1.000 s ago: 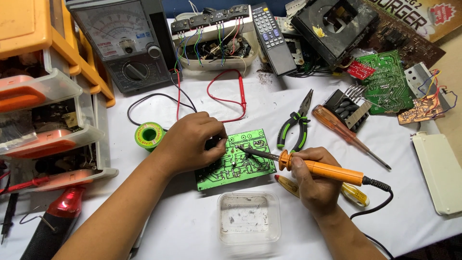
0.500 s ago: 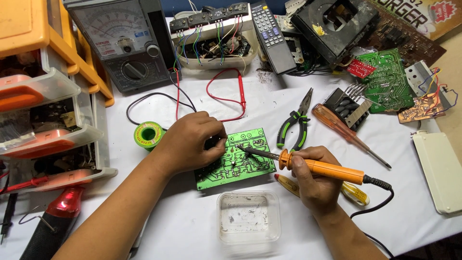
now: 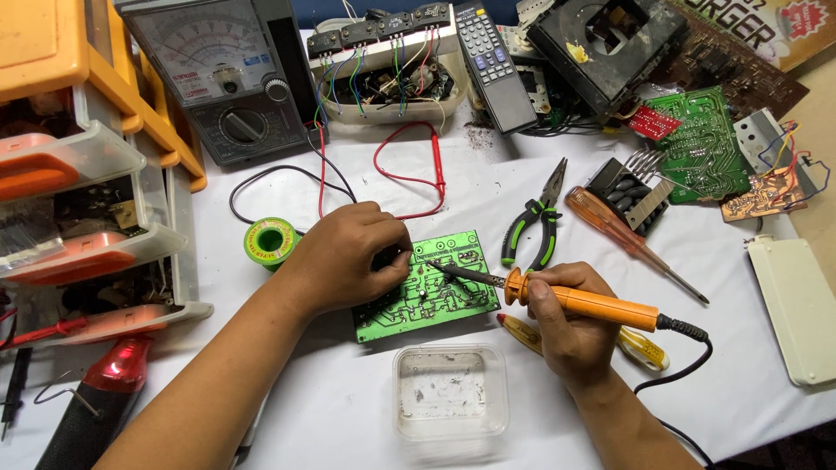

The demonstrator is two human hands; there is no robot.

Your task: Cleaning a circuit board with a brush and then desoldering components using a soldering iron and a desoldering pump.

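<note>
I see the green circuit board [image 3: 431,283] lying flat on the white table [image 3: 348,409], near the middle of my view. My left hand [image 3: 344,252] rests on the board's 10 o'clock corner, fingers curled down over a small dark part; I cannot tell whether they pinch it or only press on it. My right hand [image 3: 570,326] is closed around the orange handle of the soldering iron [image 3: 557,296], whose metal tip points toward 10 o'clock and touches the top of the board. At 6 o'clock from the board, just beside it, sits a clear plastic tub [image 3: 450,392]. A green solder reel [image 3: 268,241] lies at 9 o'clock from the left hand. Green-handled pliers [image 3: 533,228] lie at 2 o'clock from the board, with an orange screwdriver [image 3: 627,239] beyond them. A yellow tool [image 3: 640,348] lies partly hidden under my right hand.
</note>
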